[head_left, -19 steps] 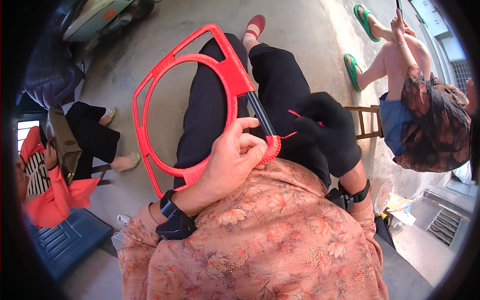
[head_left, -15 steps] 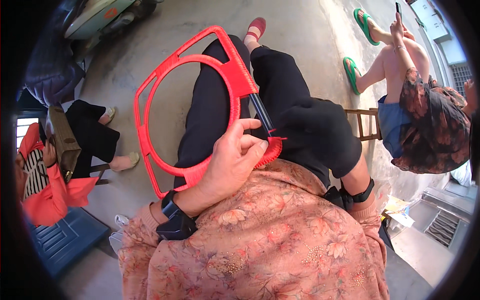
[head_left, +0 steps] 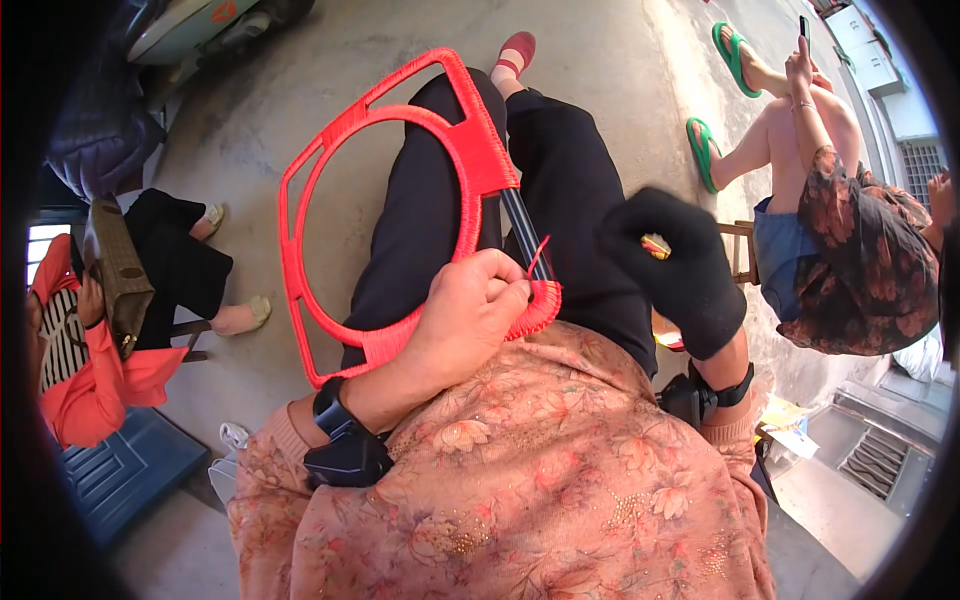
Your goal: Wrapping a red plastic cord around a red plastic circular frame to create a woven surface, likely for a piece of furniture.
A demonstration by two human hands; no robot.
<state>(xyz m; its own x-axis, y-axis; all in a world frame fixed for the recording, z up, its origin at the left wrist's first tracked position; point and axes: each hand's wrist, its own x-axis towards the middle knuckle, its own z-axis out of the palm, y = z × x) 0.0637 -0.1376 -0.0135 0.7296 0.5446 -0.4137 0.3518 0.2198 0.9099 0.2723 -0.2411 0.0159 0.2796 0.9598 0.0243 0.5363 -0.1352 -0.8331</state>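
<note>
A red cord-wrapped frame (head_left: 395,120) with a large ring shape rests on my lap, over black trousers (head_left: 580,190). One dark bare bar (head_left: 522,230) of it is unwrapped. My left hand (head_left: 465,320), bare with a black wrist device, grips the frame's lower right corner. A loose red cord end (head_left: 540,255) sticks up by its fingers. My right hand (head_left: 675,265) wears a black glove and hovers to the right of the frame, fingers pinched on a small red and yellow piece (head_left: 656,246).
A seated person in a floral top (head_left: 850,240) with green sandals is at the right. Another person in orange (head_left: 90,380) sits at the left with a brown bag. A blue crate (head_left: 130,470) stands on the concrete floor at the lower left.
My gloved right hand has drawn back to the right, away from the frame's bar. The left hand keeps its grip on the frame, which has barely shifted.
</note>
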